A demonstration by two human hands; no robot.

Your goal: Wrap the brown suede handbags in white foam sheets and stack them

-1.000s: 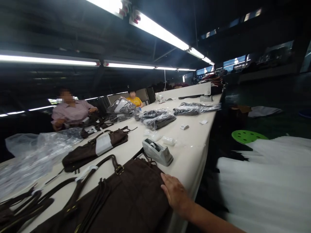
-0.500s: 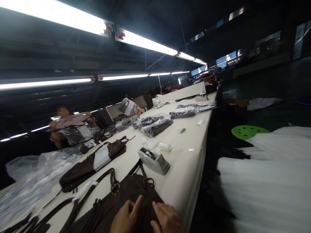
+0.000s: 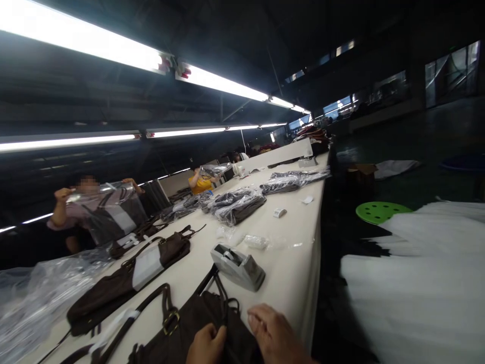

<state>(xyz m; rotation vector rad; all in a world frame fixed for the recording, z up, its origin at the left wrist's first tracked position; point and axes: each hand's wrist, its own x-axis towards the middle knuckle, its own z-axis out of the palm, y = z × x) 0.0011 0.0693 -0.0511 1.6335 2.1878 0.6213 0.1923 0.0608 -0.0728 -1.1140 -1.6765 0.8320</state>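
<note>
A dark brown handbag (image 3: 189,323) with handles and a gold buckle lies on the table at the bottom of the view. My left hand (image 3: 207,345) is closed on it, thumb against the bent fingers, beside a thin strap. Over the bag's right edge is my right hand (image 3: 276,333), fingers loosely bent, with nothing visible in them. Just beyond the bag stands a grey tape dispenser (image 3: 242,270). To the left lies another brown bag (image 3: 109,278) with a white wrap around its middle.
Clear plastic sheeting (image 3: 49,293) covers the table's left side. Plastic-wrapped bags (image 3: 238,205) lie farther along the white table (image 3: 291,268). Across it, a co-worker (image 3: 68,217) holds up a bagged item; another person (image 3: 199,182) stands beyond. White sheets (image 3: 417,293) and a green stool (image 3: 382,212) are at right.
My left index finger, earlier pointing out, is now bent in. My right hand has shifted slightly right, its fingers more curled. The co-worker has raised the plastic-bagged item higher.
</note>
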